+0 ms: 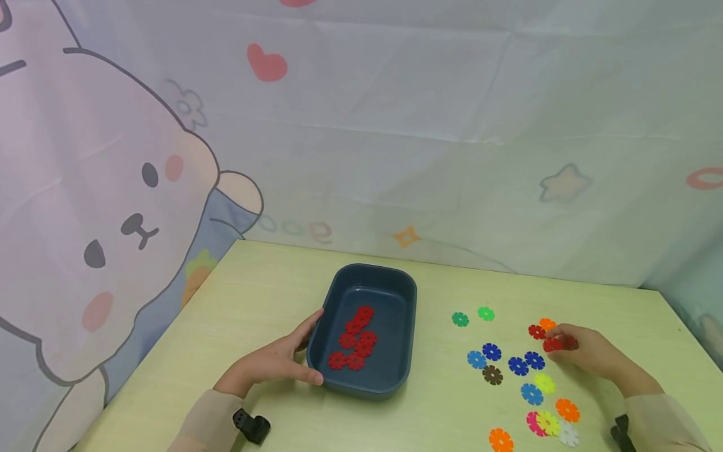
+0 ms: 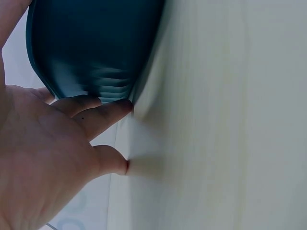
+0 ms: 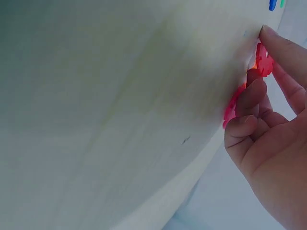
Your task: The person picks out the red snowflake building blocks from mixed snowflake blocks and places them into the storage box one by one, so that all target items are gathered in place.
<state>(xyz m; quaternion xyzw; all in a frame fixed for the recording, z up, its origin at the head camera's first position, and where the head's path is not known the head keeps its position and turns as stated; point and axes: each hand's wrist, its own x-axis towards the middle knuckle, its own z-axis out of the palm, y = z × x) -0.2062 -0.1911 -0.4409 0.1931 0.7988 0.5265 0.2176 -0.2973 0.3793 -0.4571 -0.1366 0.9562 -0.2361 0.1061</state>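
A dark blue bin [image 1: 408,351] stands on the table, with several red flower-shaped discs [image 1: 354,326] lying inside at its left. My left hand [image 1: 277,361] spreads its thumb and fingers against the bin's left side. In the left wrist view, the fingers [image 2: 103,117] lie along the bin's outer wall [image 2: 96,48]. At the right of the table, my right hand [image 1: 593,355] pinches a red disc [image 3: 264,60] between thumb and fingers. More red, partly hidden, shows behind its curled fingers. Beside the fingertips lie another red disc [image 1: 537,332] and an orange disc [image 1: 546,324].
Loose discs lie right of the bin: green [image 1: 460,319], dark blue [image 1: 518,366], brown [image 1: 492,375], light blue [image 1: 532,394], yellow [image 1: 545,383], pink [image 1: 534,424], white [image 1: 568,434] and orange [image 1: 567,410]. A printed cloth [image 1: 452,125] hangs along the table's [image 1: 271,282] back edge.
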